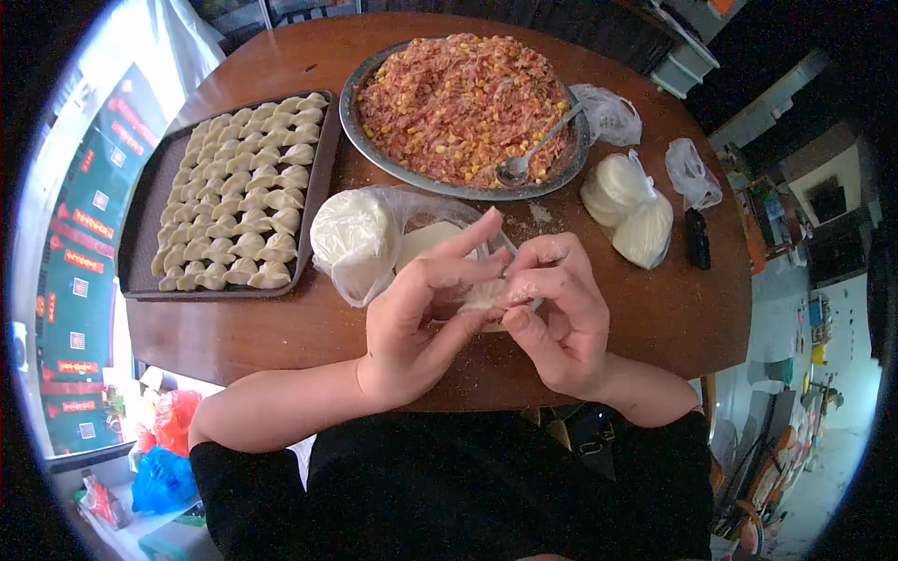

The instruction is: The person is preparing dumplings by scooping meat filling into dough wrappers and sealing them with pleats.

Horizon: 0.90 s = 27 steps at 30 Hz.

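Observation:
Close together over the table's near side, my two hands hold a pale dumpling [481,297], mostly hidden by the fingers. My left hand [412,327] supports it between thumb and bent fingers, its index finger raised. The fingertips of my right hand [564,323], dusted with flour, pinch its edge. Just beyond my left hand, a stack of round dumpling wrappers [351,232] sits in a clear plastic bag. Behind that stands a large metal tray of minced meat filling with corn [449,107], a spoon [514,170] resting in it on the right.
A dark baking tray [318,178] with rows of folded dumplings lies at the left on the round wooden table [253,341]. Bagged wrappers [629,210], crumpled plastic bags [694,175] and a small black object [698,239] lie on the right.

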Each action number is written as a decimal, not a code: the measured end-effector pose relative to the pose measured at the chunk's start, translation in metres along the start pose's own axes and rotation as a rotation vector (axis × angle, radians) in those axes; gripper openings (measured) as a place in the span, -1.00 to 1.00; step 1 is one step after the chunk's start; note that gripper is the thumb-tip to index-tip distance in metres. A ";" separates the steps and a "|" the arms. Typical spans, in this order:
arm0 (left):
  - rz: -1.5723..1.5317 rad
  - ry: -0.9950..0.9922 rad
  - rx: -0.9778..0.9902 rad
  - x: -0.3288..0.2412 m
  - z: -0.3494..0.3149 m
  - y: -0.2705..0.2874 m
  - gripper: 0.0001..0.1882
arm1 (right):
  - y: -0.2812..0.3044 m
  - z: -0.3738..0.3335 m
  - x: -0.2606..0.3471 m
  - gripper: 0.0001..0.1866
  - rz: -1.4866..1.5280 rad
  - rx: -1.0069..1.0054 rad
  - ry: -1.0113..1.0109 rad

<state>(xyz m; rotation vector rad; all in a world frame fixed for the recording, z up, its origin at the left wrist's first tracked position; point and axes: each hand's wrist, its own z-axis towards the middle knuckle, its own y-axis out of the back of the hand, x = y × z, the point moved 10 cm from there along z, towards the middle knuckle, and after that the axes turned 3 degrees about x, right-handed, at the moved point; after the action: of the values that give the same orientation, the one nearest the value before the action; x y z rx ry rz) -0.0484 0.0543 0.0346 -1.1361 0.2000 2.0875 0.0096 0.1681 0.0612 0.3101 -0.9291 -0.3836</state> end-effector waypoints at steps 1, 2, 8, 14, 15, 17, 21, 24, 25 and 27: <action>0.082 -0.002 0.048 0.000 0.001 -0.002 -0.81 | 0.002 0.002 0.003 -0.79 -0.054 0.006 0.022; 0.169 -0.004 0.095 -0.001 0.002 -0.001 -0.81 | 0.004 0.004 0.006 -0.78 -0.103 0.012 0.046; -0.007 0.147 0.015 0.017 0.001 0.011 -0.83 | 0.005 -0.003 -0.021 -0.77 0.059 -0.159 -0.161; 0.075 0.165 0.025 0.024 0.004 0.013 -0.84 | 0.004 -0.009 -0.051 -0.90 0.216 -0.174 -0.354; 0.048 0.206 0.023 0.028 0.003 0.011 -0.84 | 0.007 -0.008 -0.053 -0.91 0.205 -0.189 -0.336; 0.042 0.247 0.018 0.033 0.001 0.010 -0.84 | 0.010 -0.008 -0.053 -0.91 0.197 -0.223 -0.320; 0.132 0.205 -0.023 0.030 -0.001 0.013 -0.83 | 0.006 -0.010 -0.053 -0.90 0.194 -0.220 -0.338; 0.138 0.208 -0.045 0.031 -0.002 0.015 -0.84 | 0.003 -0.010 -0.055 -0.91 0.232 -0.201 -0.362; 0.129 0.220 -0.047 0.033 -0.002 0.015 -0.84 | 0.006 -0.010 -0.055 -0.91 0.223 -0.213 -0.344; 0.214 0.207 0.007 0.031 -0.002 0.011 -0.82 | 0.011 -0.009 -0.052 -0.91 0.193 -0.242 -0.296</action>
<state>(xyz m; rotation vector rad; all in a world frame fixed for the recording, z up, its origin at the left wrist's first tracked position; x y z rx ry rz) -0.0646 0.0616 0.0071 -1.3787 0.4447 2.1484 -0.0089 0.2022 0.0230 -0.0611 -1.1782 -0.3654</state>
